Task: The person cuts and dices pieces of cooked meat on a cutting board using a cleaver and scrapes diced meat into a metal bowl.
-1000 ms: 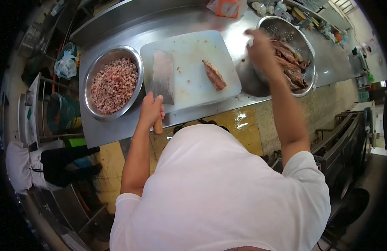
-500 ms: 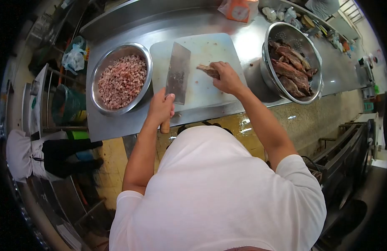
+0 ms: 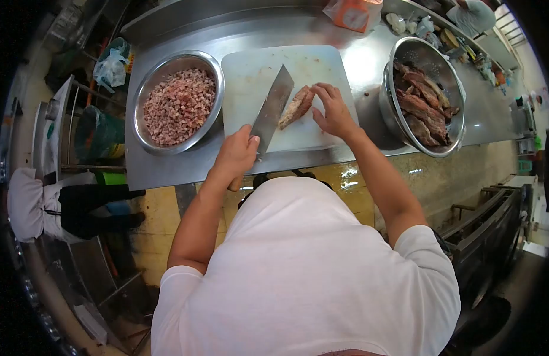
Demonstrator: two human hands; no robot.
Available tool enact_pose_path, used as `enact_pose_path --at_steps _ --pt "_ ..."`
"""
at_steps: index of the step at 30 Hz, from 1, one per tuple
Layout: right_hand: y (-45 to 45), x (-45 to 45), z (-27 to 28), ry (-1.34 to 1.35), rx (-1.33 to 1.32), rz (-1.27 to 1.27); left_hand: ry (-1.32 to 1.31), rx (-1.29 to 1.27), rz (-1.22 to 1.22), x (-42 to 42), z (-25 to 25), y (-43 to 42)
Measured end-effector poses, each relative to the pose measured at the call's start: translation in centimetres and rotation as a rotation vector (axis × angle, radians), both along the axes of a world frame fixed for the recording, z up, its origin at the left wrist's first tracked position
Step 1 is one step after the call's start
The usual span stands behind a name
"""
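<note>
My left hand (image 3: 236,153) is wrapped round the wooden handle of a broad cleaver (image 3: 273,108). The blade slants up and right over a pale cutting board (image 3: 244,74). Just right of the blade a strip of meat (image 3: 297,107) lies on the board, brown with a paler face. My right hand (image 3: 335,110) is at the strip's right side, thumb and fingers apart; the fingertips are at its upper end, and whether they touch it I cannot tell. To the left, a steel bowl (image 3: 220,113) holds diced meat (image 3: 179,107).
On the right of the steel table (image 3: 173,172) stands a colander (image 3: 461,113) with long dark meat strips (image 3: 421,107). An orange scale (image 3: 352,16) in plastic is at the back, bags and utensils at back right. Another person (image 3: 49,204) stands at the left, partly in view.
The cleaver has tilted to the right, its blade closer to the meat strip. The strip has turned and lies more lengthwise to me. My right hand has loosened from it and spread its fingers.
</note>
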State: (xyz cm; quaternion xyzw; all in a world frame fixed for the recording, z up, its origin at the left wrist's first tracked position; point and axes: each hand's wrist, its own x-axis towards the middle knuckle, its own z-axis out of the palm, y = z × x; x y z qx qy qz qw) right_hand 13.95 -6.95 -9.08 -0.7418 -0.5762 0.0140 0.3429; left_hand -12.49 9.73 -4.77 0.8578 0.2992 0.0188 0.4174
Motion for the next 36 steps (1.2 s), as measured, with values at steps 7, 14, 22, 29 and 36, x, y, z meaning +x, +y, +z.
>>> enact_pose_path --at_steps 7,14,22,29,36 --pt "1.5 0.8 -0.7 0.021 -0.082 0.106 0.048 -0.025 0.029 0.5 0.9 0.1" --pt "2.3 1.0 -0.5 0.015 -0.112 0.074 -0.001 0.177 -0.045 0.6 4.4 -0.8" --pt "2.6 0.6 -1.6 -0.004 -0.043 0.071 0.217 0.165 -0.172 2.2 5.4 -1.8" --pt "2.4 0.3 -3.0 -0.013 0.032 0.038 0.233 0.148 -0.164 5.1 4.2 -1.1" --pt "2.5 0.1 -3.4 -0.007 0.147 0.028 0.264 0.215 -0.135 5.6 2.5 -2.3"
